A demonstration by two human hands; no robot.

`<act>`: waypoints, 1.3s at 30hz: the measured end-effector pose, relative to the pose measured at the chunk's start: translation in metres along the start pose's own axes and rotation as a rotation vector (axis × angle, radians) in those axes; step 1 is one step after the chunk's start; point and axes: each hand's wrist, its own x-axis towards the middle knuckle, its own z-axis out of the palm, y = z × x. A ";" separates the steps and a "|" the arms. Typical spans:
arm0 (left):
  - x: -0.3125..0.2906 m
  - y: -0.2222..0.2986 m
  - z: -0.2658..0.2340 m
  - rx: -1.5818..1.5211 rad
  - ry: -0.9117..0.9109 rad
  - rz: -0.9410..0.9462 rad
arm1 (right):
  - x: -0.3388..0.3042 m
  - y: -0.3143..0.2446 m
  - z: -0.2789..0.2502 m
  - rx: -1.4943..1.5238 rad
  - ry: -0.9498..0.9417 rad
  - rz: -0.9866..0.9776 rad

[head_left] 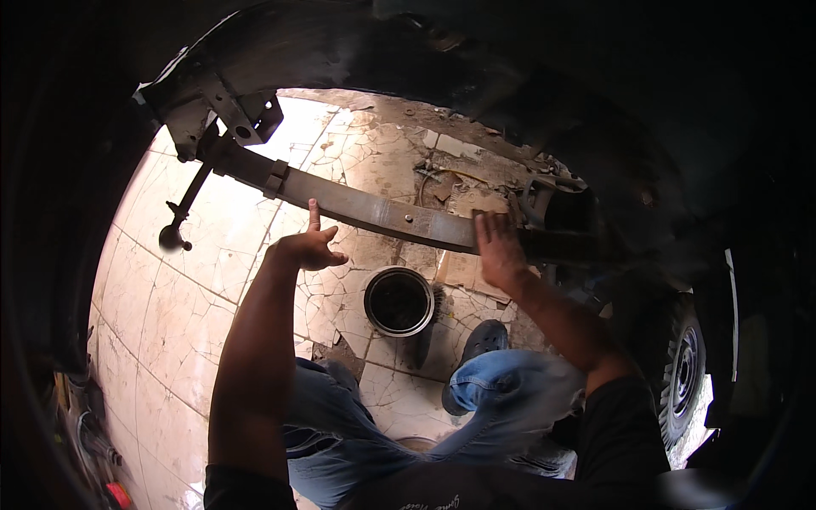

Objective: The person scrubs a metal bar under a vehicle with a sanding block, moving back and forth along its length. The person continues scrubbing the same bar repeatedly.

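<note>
A curved metal leaf spring (361, 211) runs across in front of me, from the upper left down to the right, with a clip (276, 179) around it near its left end. My left hand (314, 246) is just below the spring, its fingers apart and the index fingertip at the spring's near edge. Whether that fingertip touches cannot be made out. Across the right part of the spring lies my right hand (501, 255), fingers stretched flat over its top face. A small bolt head (409, 219) shows on the spring between the hands.
A round dark bucket (369, 306) stands on the cracked tile floor (161, 314) between my legs. A metal bracket (242, 123) and a rod with a ball-shaped end (172, 236) hang at the upper left. A tyred wheel (684, 374) stands at the right. Dark bodywork arches overhead.
</note>
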 end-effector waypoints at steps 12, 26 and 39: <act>0.009 -0.003 0.005 -0.013 -0.001 -0.001 | 0.001 -0.008 0.004 0.011 0.006 -0.102; 0.001 -0.011 0.006 -0.011 0.035 0.021 | 0.007 -0.009 -0.037 -0.059 -0.334 0.203; 0.004 0.001 0.004 0.035 -0.014 -0.016 | -0.003 -0.004 -0.023 -0.237 -0.457 0.325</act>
